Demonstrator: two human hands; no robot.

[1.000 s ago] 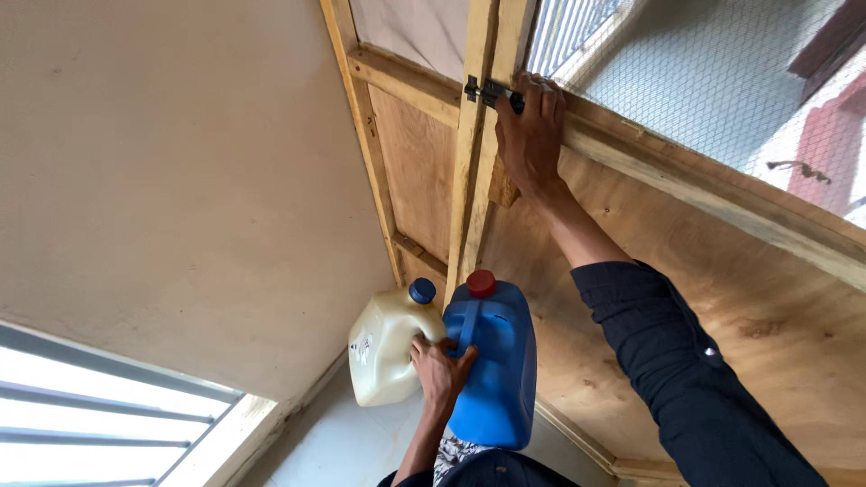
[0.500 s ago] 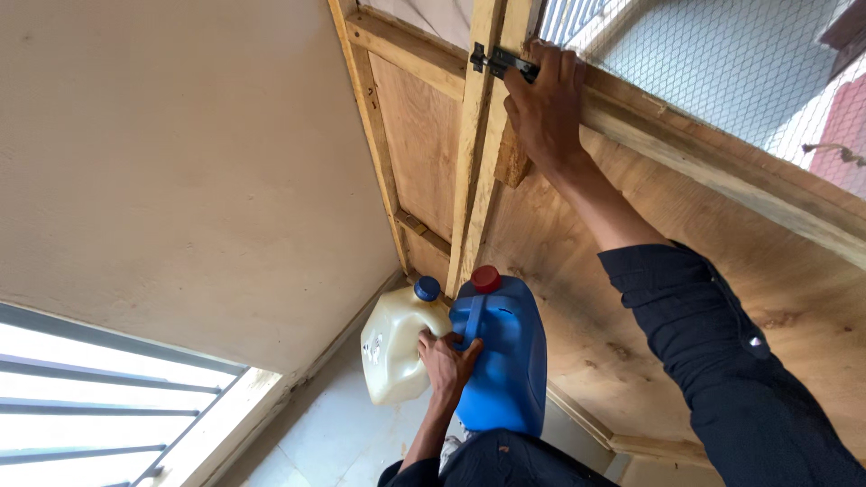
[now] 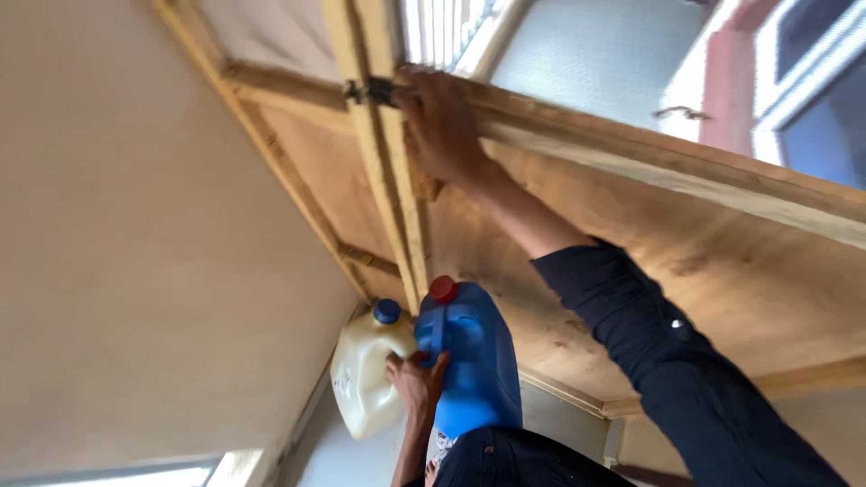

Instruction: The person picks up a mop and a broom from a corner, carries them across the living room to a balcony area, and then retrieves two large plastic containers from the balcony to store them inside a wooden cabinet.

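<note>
Fingers of the left hand (image 3: pixel 417 383) are curling around the handles of two containers at once: a blue plastic jerrycan with a red screw cap (image 3: pixel 471 361) and, touching it on its left, a cream plastic jug with a dark blue cap (image 3: pixel 365 372). Both are hanging low in the middle of the view, their long axes running from the caps near the wooden door frame (image 3: pixel 390 194) down toward the person's body. Whether the jug bears a label is too blurred to tell. The right hand (image 3: pixel 444 126), its arm in a dark sleeve and stretched out, is pressing closed fingers on the small black metal latch (image 3: pixel 372 90) at the wooden door's (image 3: pixel 722 261) edge.
</note>
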